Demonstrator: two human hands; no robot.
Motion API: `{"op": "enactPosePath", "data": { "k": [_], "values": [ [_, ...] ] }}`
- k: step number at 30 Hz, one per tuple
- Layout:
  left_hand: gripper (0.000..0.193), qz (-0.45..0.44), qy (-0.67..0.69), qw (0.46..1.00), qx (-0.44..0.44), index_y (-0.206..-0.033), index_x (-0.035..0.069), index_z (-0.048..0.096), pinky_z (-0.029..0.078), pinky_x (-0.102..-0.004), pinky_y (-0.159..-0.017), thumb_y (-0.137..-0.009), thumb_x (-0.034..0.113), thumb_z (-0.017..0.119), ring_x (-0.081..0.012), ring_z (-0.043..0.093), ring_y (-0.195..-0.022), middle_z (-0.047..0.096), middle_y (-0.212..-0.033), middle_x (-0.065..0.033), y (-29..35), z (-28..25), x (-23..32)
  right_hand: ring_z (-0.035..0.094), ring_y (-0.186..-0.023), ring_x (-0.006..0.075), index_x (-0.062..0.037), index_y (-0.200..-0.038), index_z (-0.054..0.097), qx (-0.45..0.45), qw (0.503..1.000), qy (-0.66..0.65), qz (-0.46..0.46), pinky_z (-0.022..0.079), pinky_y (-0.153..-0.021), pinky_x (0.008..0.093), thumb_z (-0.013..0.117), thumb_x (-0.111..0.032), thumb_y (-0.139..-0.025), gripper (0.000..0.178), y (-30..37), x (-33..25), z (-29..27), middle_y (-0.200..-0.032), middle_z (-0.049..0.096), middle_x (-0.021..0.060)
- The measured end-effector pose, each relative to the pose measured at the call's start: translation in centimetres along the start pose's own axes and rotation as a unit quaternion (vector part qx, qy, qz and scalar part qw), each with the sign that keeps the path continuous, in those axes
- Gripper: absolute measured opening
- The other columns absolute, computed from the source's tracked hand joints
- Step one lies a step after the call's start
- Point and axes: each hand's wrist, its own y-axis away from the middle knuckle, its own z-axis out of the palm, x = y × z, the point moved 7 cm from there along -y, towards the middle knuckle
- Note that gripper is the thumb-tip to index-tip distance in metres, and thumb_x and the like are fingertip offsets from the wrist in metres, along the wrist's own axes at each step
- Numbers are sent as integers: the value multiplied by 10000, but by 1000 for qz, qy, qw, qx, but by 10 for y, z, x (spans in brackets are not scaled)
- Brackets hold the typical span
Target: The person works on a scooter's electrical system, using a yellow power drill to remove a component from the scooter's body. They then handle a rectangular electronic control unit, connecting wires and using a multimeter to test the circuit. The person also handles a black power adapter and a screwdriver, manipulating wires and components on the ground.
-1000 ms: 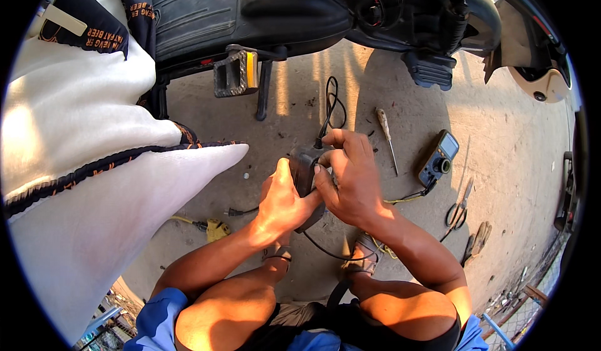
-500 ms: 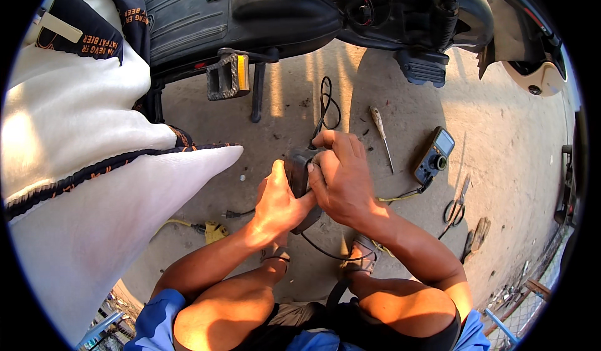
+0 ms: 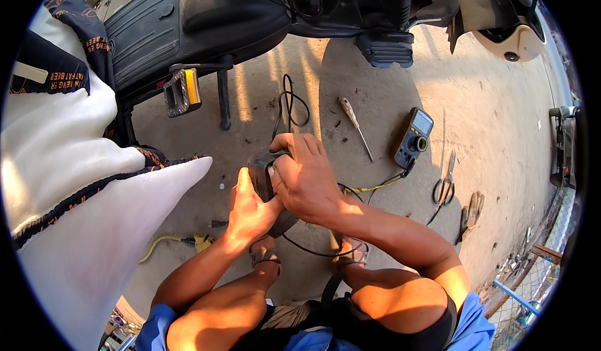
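Between my feet, a black box (image 3: 260,182) with cords coming off it, shaped like a charger, is held in both hands. My left hand (image 3: 248,212) is closed round its near left side, thumb up along the casing. Over the top and right side, my right hand (image 3: 305,181) is closed on the box, fingertips by the far end and thumb pressed on its upper face. My hands cover much of the casing. A looped black cord (image 3: 290,104) runs from its far end across the ground. Another black cord (image 3: 307,249) curves below it toward my right foot.
To the right lie a screwdriver (image 3: 355,129), a multimeter (image 3: 414,137) with leads, scissors (image 3: 446,187) and a brown-and-black object (image 3: 474,212). A yellow connector (image 3: 202,243) is at the left. A black two-wheeler (image 3: 231,19) stands ahead; white cloth (image 3: 75,138) hangs at left.
The whole scene has shifted left in the picture as my head turned. Both hands stay on the black box with much the same grip.
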Motion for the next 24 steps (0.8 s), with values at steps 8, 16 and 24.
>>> {"op": "enactPosePath", "data": {
  "k": [8, 16, 24],
  "values": [
    [525, -5, 157, 988, 2, -1225, -36, 550, 556, -329, -881, -817, 148, 825, -163, 677, -976, 688, -1085, -108, -3, -40, -31, 666, -823, 398, 6, -991, 669, 0, 960, -3, 281, 522, -736, 444, 653, -119, -909, 149, 29, 152, -21, -883, 693, 199],
    [568, -40, 194, 980, 4, -1255, -60, 543, 561, -313, -866, -796, 127, 820, -169, 686, -952, 686, -1082, -121, -9, -55, -31, 692, -864, 422, -65, -941, 709, -234, 935, 79, 255, 553, -754, 521, 626, -175, -874, 153, 93, 172, 53, -884, 718, 200],
    [545, -38, 187, 981, -23, -1260, -73, 538, 563, -309, -855, -801, 96, 780, -170, 689, -943, 686, -1078, -131, -3, -55, -31, 691, -877, 402, -71, -910, 691, -300, 917, 110, 238, 541, -745, 514, 679, -230, -876, 163, 123, 162, 88, -870, 710, 183]
  ]
}}
